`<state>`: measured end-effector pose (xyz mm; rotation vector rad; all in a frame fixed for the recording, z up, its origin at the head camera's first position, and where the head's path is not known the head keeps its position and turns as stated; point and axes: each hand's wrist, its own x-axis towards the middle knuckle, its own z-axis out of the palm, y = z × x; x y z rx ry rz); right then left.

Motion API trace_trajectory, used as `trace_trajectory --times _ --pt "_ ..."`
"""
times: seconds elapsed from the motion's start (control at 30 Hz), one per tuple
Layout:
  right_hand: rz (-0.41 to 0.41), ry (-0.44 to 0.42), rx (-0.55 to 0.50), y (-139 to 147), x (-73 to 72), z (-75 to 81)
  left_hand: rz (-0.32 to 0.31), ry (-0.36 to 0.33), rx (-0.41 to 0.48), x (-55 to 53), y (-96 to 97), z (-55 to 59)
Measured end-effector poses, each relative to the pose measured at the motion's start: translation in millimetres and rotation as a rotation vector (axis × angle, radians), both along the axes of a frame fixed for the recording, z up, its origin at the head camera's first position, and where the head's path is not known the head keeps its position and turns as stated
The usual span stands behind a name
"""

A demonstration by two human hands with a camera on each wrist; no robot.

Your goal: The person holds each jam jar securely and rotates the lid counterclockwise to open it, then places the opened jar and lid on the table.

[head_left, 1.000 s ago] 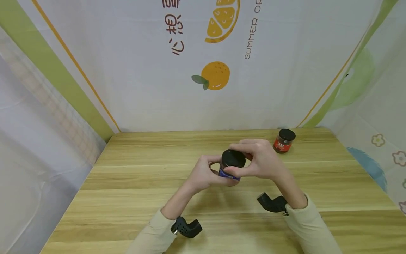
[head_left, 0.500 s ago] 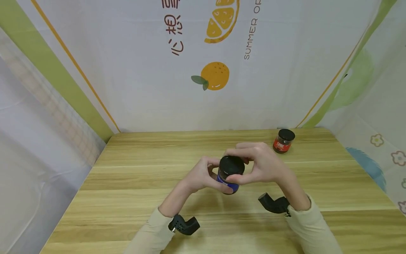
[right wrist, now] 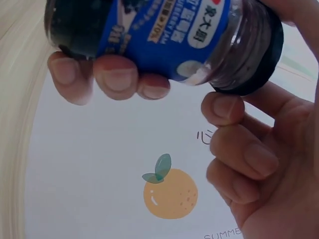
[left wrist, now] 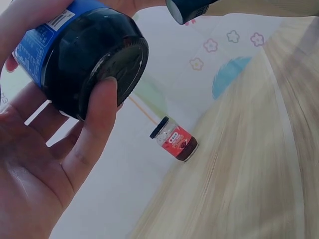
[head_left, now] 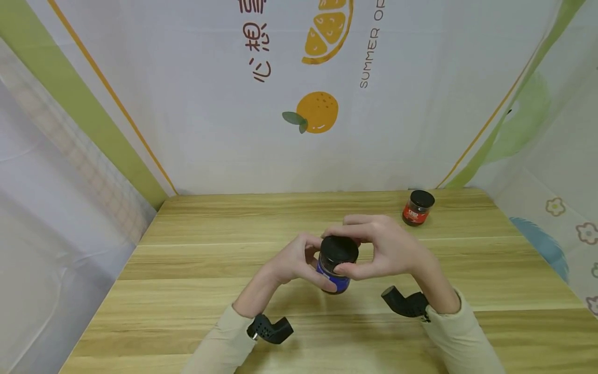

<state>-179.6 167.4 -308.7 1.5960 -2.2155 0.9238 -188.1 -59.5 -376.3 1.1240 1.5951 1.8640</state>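
Note:
A glass jam jar [head_left: 335, 283] with a blue label and a black lid is held up above the table between both hands. My left hand [head_left: 299, 262] grips its lower body, fingers round the far side; in the left wrist view the little finger lies against the dark jar's base [left wrist: 122, 67]. At the top, my right hand [head_left: 388, 246] pinches the black lid [head_left: 339, 248] between thumb and fingers. The right wrist view gives the blue label [right wrist: 169, 35] close up, with left fingertips [right wrist: 117, 77] below it. The lid looks seated on the jar.
A second jar [head_left: 418, 208] with a red label and black lid stands upright at the back right of the wooden table [head_left: 201, 291]. Printed white curtains [head_left: 224, 145] hang behind and beside the table. Each wrist carries a black camera mount [head_left: 405, 302].
Both hands have brought the blue-label jar lower and slightly left, nearer to me. It tilts less, and more of its label shows. The red-label jar has stayed in place.

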Motion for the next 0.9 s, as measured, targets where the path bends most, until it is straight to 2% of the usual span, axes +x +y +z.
trace_trajectory --times 0.33,0.47,0.6,0.67,0.77,0.9 --pt "-0.157 -0.006 0.127 1.8 6.6 4.6 0.076 -0.044 0.001 -1.0 -2.0 -0.3" --pt "-0.226 -0.045 0.149 3.1 8.1 6.3 0.103 -0.045 0.007 -1.0 -2.3 -0.9" --pt "-0.321 -0.062 0.145 3.0 11.3 7.9 0.156 -0.053 -0.01 -0.1 -1.6 -1.5" --pt "-0.369 -0.038 0.133 1.7 12.9 8.0 0.201 -0.063 -0.03 1.0 -0.7 -1.2" --pt "-0.423 0.017 0.101 -0.6 13.3 6.6 0.302 -0.054 -0.063 2.7 1.5 -0.5" --pt "-0.455 0.041 0.059 -3.2 11.5 3.8 0.49 0.089 -0.082 2.2 6.8 -2.1"
